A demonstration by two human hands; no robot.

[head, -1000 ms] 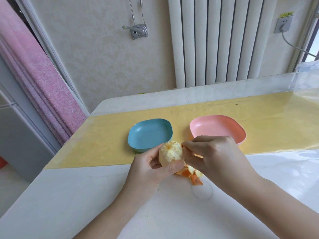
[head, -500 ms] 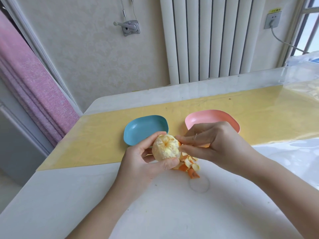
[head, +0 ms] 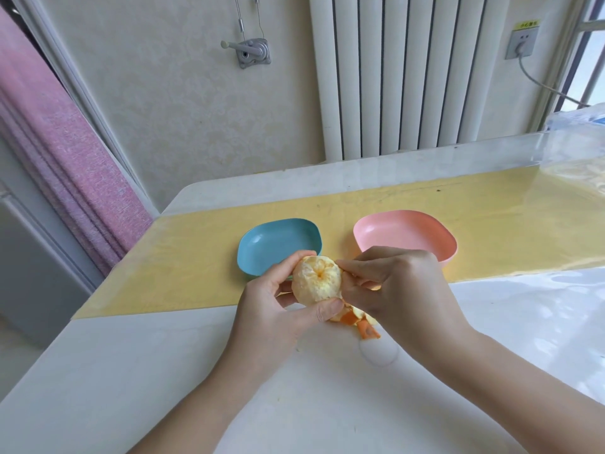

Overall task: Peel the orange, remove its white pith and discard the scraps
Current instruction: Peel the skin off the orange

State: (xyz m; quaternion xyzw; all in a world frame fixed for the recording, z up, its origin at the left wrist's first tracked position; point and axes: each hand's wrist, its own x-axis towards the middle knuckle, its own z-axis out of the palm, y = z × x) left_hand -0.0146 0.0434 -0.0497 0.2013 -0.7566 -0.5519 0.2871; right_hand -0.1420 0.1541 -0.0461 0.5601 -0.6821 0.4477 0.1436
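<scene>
My left hand [head: 278,306] grips a peeled orange [head: 316,280], pale with white pith over it, thumb below and fingers above. My right hand [head: 399,290] is against the orange's right side, its fingertips pinching at the pith there. Orange peel scraps [head: 355,319] lie on the white table just under both hands, partly hidden by them. An empty blue dish [head: 278,240] sits behind the orange, and an empty pink dish [head: 406,234] stands to its right, behind my right hand.
The dishes stand on a yellow mat [head: 196,253] across the white table [head: 163,371]. A radiator [head: 409,73] and wall lie beyond the far edge. A pink curtain [head: 59,152] hangs at the left. Clear plastic [head: 579,126] lies at the far right.
The orange has been turned a little in my left hand and my right fingers have shifted along its right side. The camera view has shifted slightly.
</scene>
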